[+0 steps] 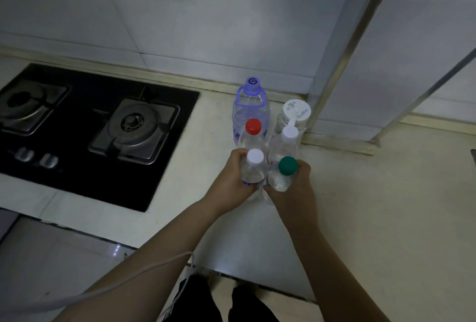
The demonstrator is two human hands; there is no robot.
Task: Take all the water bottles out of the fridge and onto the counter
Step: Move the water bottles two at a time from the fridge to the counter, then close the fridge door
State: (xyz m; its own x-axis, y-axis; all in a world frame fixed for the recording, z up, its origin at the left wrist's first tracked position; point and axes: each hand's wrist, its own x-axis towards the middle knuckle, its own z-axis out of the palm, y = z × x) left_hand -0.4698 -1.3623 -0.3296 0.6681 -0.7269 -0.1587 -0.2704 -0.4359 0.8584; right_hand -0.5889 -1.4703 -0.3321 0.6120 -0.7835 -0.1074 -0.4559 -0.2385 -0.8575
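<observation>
Several clear water bottles stand in a cluster on the pale counter (373, 205) near the tiled wall. My left hand (229, 177) grips a white-capped bottle (253, 167). My right hand (296, 187) grips a green-capped bottle (283, 172) right beside it. Behind them stand a red-capped bottle (253, 128) and another white-capped bottle (288, 136). At the back are a tall bottle with a purple cap and handle (251, 100) and a wide jar-like bottle with a white lid (296, 113). The fridge is out of view.
A black two-burner gas hob (90, 126) is set into the counter to the left, with two knobs at its front. A metal-edged tiled partition (342, 59) rises just right of the bottles. The counter's front edge runs below my forearms.
</observation>
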